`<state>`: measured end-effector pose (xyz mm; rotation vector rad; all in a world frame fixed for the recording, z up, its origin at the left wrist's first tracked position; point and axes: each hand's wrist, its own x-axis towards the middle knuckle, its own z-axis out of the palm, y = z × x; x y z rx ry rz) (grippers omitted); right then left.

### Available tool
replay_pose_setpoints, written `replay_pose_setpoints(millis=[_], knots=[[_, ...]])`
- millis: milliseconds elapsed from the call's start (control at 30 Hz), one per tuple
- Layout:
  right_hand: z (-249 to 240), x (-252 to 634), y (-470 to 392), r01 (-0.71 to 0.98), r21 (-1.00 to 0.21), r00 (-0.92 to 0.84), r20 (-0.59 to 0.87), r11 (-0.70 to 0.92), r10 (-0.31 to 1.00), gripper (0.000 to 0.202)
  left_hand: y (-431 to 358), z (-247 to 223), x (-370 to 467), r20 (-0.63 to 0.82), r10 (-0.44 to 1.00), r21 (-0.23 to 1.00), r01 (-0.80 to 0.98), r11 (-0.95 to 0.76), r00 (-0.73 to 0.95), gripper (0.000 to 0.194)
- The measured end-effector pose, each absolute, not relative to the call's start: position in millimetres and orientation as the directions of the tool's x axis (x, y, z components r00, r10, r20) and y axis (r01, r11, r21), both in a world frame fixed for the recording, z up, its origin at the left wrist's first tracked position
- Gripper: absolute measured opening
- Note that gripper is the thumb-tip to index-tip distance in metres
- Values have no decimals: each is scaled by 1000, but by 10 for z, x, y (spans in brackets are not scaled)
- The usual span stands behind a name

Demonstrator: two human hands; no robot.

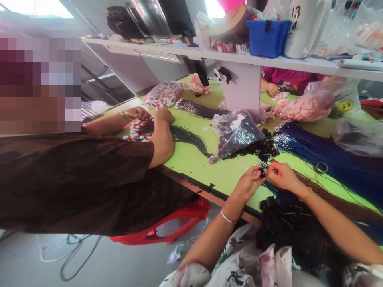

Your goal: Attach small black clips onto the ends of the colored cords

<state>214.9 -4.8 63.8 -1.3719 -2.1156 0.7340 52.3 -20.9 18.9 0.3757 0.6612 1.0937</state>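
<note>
Connector [262, 172] pinched in left hand [249, 183], wire [266, 173] pinched in right hand [283, 176], bag [239, 125] of black connectors [235, 141]

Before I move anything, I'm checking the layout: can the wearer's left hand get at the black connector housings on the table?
Probably yes: the left hand is near the black connector housings, and nothing tall seems to stand between. It pinches one black housing, so grasping another may be awkward.

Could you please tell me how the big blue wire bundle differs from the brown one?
The blue bundle is broad, while the brown bundle looks narrower. The brown bundle passes close beside the right hand; the blue bundle lies farther off. Both lie on the green table.
</note>
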Motion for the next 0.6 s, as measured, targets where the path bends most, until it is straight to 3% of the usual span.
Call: replay_pose_setpoints(millis=[200,600], knots=[[658,2128,-66,676,-641,-362,140,363,922,15,-212,183,524,-306,906,593,-687,421,291,23],[567,2145,-37,630,-698,-363,122,340,924,17,-221,195,512,-319,911,642,-647,411,262,29]])
